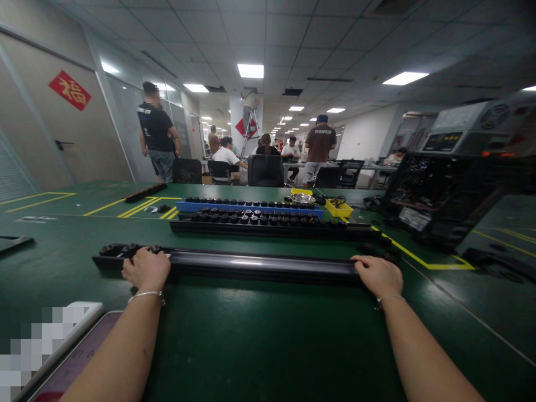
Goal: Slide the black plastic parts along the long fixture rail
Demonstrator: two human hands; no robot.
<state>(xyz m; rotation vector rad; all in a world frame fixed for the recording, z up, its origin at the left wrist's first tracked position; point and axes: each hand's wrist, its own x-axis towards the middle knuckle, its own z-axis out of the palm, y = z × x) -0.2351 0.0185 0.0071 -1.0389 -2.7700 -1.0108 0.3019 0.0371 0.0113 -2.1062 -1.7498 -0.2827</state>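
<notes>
A long black rail (263,263) with a smooth, shiny top lies across the green table in front of me. Fingers curled, my left hand (146,269) grips it near the left end. There the rail's open channel holds several small black round parts (117,249). My right hand (380,276) is closed on the right end, its thumb and fingers at the edge. More dark round parts (391,249) show just beyond that hand, too dim to make out. Behind lies a second black rail (268,228), carrying a row of round black pieces.
A blue strip (251,207) of similar pieces lies farther back, near a yellow bin (340,209) with cables and a metal dish (302,198). An open computer case (422,195) stands at right. A phone (79,357) lies at lower left. People work beyond the table.
</notes>
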